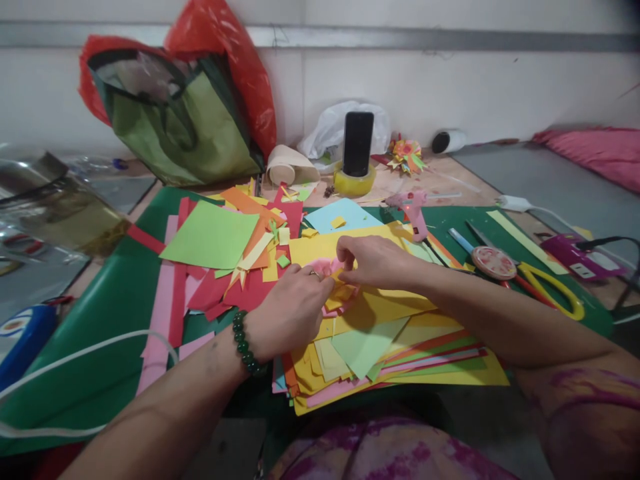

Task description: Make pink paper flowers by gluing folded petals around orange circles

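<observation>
A rounded pink and yellow paper flower [342, 308] lies low over a stack of yellow paper sheets [320, 251], partly covered by both hands. My left hand [293, 305], with a ring and a green bead bracelet, closes its fingers on the flower's left side. From the right, my right hand [377, 262] pinches at the flower's upper edge with thumb and forefinger. What exactly sits between those fingertips is hidden. Below the flower, a pale green paper piece [370, 347] rests on layered coloured sheets.
Paper scraps and a light green square [213, 235] lie left on the green mat [95, 333]. Rightward are a pink glue gun [415, 212], scissors [555, 293] and a round tin [494, 263]. A phone [358, 143] stands in a tape roll [355, 181]. A white cable [100, 347] crosses left.
</observation>
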The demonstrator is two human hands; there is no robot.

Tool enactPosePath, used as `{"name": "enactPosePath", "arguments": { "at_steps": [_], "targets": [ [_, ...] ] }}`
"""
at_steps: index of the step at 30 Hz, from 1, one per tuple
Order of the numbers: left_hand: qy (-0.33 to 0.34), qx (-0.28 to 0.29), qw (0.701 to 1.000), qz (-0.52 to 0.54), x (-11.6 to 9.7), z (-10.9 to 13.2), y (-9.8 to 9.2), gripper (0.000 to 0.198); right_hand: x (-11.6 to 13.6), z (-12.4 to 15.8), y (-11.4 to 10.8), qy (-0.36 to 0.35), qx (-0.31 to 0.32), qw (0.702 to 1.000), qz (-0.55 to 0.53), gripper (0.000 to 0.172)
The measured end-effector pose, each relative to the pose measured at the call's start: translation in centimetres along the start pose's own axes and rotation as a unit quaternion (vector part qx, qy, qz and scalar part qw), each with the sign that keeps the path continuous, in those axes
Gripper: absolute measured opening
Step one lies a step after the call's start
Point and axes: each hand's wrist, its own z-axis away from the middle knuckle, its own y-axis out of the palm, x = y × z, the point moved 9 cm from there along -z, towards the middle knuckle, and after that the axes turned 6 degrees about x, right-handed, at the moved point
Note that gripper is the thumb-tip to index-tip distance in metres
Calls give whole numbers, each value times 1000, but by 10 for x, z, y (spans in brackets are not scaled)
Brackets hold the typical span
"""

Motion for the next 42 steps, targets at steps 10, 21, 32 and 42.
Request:
{"name": "enactPosePath", "arguments": {
  "at_steps": [10, 21, 32, 42],
  "targets": [
    [16, -13, 1000, 1, -1, -3, 0, 37, -1, -3, 3, 0, -5, 1000, -4, 18],
    [17, -12, 1000, -14, -1, -3, 0, 31, 0, -3, 3, 1, -6, 1000, 1, 19],
    [28, -31, 999, 15, -1, -3, -1, 31, -1, -4, 5, -1, -2, 1000, 3, 26],
    [19, -19, 1000, 7, 0, -3, 1, 36, -3, -4, 1, -7, -19, 1000, -20, 22]
  ]
}}
